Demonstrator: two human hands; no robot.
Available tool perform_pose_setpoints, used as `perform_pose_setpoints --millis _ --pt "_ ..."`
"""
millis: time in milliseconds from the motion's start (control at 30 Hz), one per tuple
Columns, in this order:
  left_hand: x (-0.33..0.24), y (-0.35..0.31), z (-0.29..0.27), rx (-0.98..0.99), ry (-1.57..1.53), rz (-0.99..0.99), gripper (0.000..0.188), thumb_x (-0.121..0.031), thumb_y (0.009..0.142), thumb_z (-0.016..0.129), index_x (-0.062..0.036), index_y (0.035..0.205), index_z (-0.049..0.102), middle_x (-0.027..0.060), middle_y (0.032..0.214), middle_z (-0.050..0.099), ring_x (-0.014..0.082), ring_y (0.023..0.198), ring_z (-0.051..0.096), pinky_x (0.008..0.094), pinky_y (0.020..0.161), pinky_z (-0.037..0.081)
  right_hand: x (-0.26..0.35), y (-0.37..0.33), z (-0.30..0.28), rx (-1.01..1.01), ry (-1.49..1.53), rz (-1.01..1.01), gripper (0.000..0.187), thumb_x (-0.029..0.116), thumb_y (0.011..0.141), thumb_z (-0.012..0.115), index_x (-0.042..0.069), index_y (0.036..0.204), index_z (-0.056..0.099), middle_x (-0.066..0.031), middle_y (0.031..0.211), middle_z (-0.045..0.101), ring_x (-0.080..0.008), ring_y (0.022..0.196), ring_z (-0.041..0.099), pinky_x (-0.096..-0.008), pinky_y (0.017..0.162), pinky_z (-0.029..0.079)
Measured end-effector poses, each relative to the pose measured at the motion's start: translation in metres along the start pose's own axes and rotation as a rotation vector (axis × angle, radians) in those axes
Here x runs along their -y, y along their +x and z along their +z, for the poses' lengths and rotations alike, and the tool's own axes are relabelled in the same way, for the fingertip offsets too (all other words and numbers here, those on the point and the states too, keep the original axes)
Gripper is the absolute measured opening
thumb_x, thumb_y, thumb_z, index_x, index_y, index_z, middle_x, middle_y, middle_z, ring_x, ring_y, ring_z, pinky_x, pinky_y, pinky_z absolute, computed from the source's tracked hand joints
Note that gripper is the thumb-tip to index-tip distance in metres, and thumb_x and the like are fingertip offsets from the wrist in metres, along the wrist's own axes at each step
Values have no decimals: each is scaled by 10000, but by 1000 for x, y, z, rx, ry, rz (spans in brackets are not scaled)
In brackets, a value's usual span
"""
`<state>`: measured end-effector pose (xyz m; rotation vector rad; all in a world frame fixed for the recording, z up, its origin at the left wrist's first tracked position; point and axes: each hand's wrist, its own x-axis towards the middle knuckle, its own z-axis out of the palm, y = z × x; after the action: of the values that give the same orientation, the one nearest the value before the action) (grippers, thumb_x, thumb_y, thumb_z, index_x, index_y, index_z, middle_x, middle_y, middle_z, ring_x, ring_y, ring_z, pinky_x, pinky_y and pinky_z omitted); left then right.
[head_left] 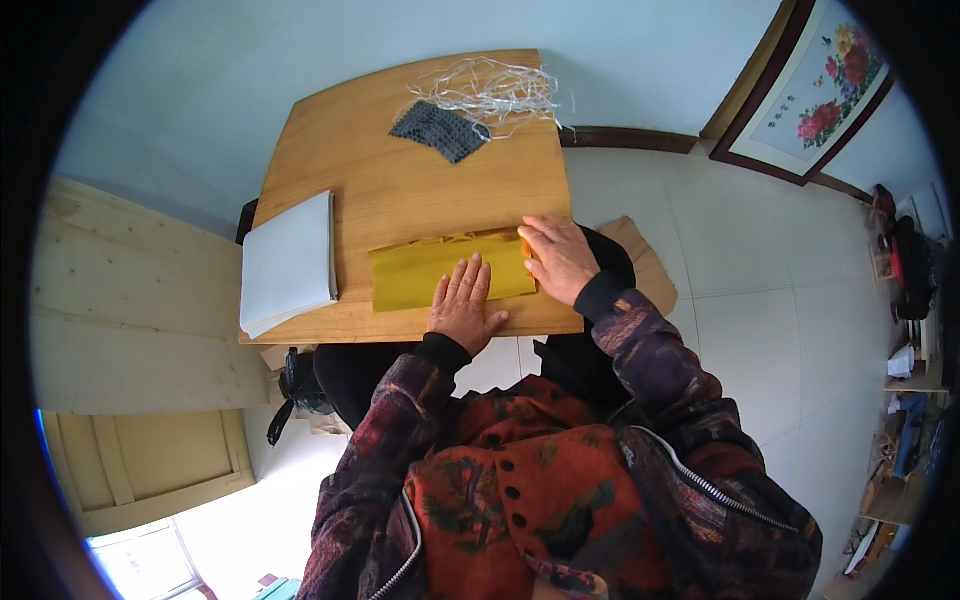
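A yellow-gold sheet (405,280), shiny like foil paper, lies along the near side of the wooden table, its far edge crumpled and ragged. My left hand (463,307) rests flat on its middle with fingers stretched out. At the sheet's right end, my right hand (562,260) is closed round a small orange object (527,250). Most of that object is hidden by the fingers, so its kind does not show.
On the wooden table (400,195), a stack of white sheets (288,262) sits at the left. A dark grey textured piece (440,130) and a tangle of clear-white strands (495,92) lie at the far side. Brown paper (645,265) is at the table's right.
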<state>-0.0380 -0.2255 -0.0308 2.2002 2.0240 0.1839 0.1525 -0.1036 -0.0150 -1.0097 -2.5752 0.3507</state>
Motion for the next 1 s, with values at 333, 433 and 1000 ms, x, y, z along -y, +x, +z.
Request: perform_pose_setpoints --millis 333,433,1000 --pt "19 -6 -21 116 -125 105 766 -506 849 565 -105 1448 306 81 1537 236 250 1424 202 445 1147 173 9 -7 -6 48 -98 -129 368 146 820 598 43 1171 559 -63 1234 532 -263 1176 464 -416 985 352" --pt "27 -16 -30 113 -125 196 784 -490 809 629 -121 1435 335 89 1519 271 266 1411 233 454 1138 198 25 -35 -8 15 -118 -119 402 121 790 616 36 1179 559 -66 1219 534 -262 1154 476 -405 992 351" --pt "15 -29 -17 22 21 230 727 -438 800 656 -270 1435 346 82 1530 245 277 1410 233 483 1124 205 37 -57 -13 222 -23 -138 835 414 696 762 149 1404 405 -94 1497 280 -300 1410 188 -535 1123 178"
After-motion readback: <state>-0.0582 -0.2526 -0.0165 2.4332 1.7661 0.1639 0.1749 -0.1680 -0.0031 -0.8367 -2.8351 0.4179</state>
